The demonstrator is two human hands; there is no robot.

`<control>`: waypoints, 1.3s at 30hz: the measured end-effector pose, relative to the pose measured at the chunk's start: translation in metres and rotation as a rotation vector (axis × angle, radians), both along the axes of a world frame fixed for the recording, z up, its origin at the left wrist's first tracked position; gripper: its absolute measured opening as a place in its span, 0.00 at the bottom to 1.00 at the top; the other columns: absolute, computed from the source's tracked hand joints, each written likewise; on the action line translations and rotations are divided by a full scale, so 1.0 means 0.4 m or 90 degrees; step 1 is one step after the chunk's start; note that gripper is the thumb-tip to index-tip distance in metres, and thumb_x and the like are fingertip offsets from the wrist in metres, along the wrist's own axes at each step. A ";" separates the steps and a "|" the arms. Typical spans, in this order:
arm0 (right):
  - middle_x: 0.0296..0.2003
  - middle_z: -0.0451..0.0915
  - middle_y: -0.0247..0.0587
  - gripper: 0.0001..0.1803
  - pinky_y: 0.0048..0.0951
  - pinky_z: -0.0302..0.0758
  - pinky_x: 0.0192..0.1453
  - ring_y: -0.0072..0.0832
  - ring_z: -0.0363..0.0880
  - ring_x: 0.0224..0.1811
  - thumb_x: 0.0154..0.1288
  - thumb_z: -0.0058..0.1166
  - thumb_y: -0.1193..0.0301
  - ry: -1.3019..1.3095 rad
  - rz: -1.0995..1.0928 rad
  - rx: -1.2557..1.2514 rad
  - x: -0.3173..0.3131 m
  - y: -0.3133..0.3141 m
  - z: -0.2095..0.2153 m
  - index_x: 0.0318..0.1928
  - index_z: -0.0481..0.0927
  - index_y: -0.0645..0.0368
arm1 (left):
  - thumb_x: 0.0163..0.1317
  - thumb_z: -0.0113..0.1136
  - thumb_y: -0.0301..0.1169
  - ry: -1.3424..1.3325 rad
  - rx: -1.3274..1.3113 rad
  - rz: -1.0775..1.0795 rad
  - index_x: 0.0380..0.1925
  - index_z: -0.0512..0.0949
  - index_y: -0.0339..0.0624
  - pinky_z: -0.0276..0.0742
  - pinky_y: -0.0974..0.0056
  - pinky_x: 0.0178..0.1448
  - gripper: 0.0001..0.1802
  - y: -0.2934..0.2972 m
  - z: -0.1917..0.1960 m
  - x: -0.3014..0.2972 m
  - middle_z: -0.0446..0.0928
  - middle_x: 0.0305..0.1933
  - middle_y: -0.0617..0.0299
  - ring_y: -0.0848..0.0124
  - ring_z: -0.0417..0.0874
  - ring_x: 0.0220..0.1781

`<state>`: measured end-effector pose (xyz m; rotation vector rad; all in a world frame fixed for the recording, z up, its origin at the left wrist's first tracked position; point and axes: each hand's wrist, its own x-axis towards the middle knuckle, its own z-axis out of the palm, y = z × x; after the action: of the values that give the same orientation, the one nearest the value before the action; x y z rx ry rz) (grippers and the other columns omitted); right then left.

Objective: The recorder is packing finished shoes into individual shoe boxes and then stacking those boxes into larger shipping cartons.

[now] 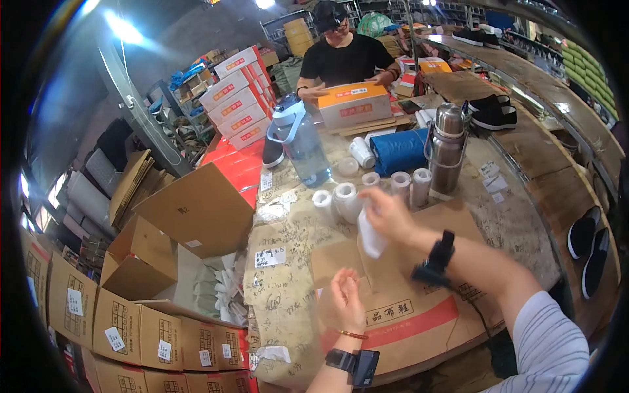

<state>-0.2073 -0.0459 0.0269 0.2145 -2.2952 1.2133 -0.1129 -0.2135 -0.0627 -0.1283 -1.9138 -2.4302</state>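
My right hand (391, 217) is closed on a white paper strip (371, 237), which hangs from its fingers above a brown cardboard carton (409, 308) with a red band. Lower and to the left, my left hand (347, 298) is raised over the carton's left part, its fingers loosely curved and nothing seen in them. Just beyond the right hand stand several white rolls (346, 200), which look like label or tape rolls. How much of the strip lies inside the right fingers is hidden.
Behind the rolls are a large blue water bottle (304, 147), a blue bundle (400, 149) and a steel thermos (447, 150). Across the table a person (345, 62) holds an orange and white shoebox (354, 105). An open carton (196, 209) and stacked cartons (118, 327) line the left side.
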 end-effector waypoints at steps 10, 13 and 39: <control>0.53 0.62 0.50 0.19 0.45 0.53 0.64 0.44 0.58 0.59 0.60 0.44 0.67 0.006 0.150 0.095 0.282 -0.154 -0.093 0.52 0.72 0.57 | 0.72 0.38 0.47 -0.064 0.321 0.099 0.47 0.66 0.45 0.69 0.68 0.41 0.18 -0.061 0.077 -0.034 0.71 0.42 0.61 0.71 0.72 0.40; 0.51 0.62 0.49 0.19 0.44 0.55 0.61 0.44 0.59 0.55 0.57 0.49 0.70 0.053 0.130 0.071 0.264 -0.058 -0.178 0.51 0.72 0.55 | 0.71 0.33 0.54 -0.086 0.270 0.144 0.31 0.69 0.45 0.57 0.73 0.23 0.26 -0.143 0.083 -0.083 0.66 0.23 0.69 0.78 0.62 0.21; 0.43 0.65 0.45 0.10 0.35 0.62 0.55 0.40 0.65 0.48 0.57 0.54 0.73 0.031 0.174 -0.009 0.223 -0.092 -0.179 0.40 0.73 0.60 | 0.51 0.67 0.45 0.117 -0.565 -0.133 0.69 0.43 0.32 0.42 0.50 0.74 0.56 -0.337 -0.008 0.209 0.41 0.74 0.41 0.48 0.43 0.75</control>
<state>-0.1179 -0.0827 -0.0447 0.5621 -2.2678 1.3390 -0.0292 -0.3482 -0.0658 -0.5688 -2.8096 -1.3879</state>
